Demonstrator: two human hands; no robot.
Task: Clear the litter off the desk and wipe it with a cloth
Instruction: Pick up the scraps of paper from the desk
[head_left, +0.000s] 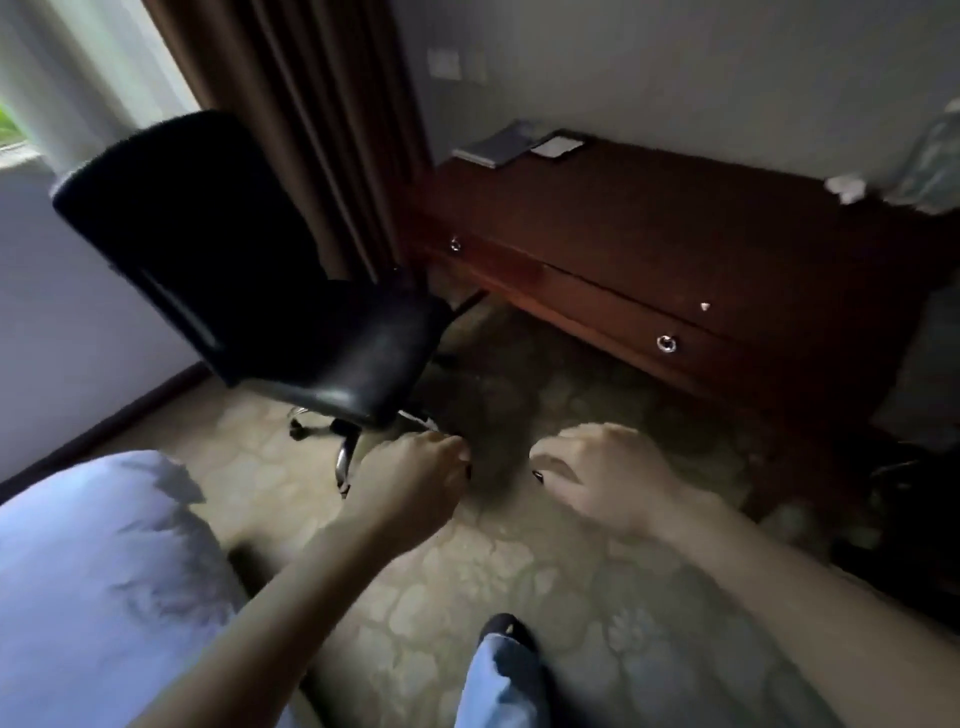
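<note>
A dark red wooden desk (649, 223) with two drawers stands against the far wall. On it lie a crumpled white piece of litter (845, 187) at the right, a tiny white scrap (705, 306) near the front edge, a grey booklet (493, 145) and a white card (557, 145) at the back left. A crinkled plastic bag (930, 166) sits at the desk's right end. My left hand (415, 473) is curled into a loose fist, holding nothing. My right hand (602, 467) hangs with fingers bent and apart, empty. Both hands hover over the carpet, well short of the desk.
A black office chair (249, 270) stands left of the desk, turned away from it. White bedding (104, 571) fills the lower left. Brown curtains (311, 104) hang beside a window. Patterned carpet (415, 597) lies underfoot; a dark shoe (506, 629) shows below.
</note>
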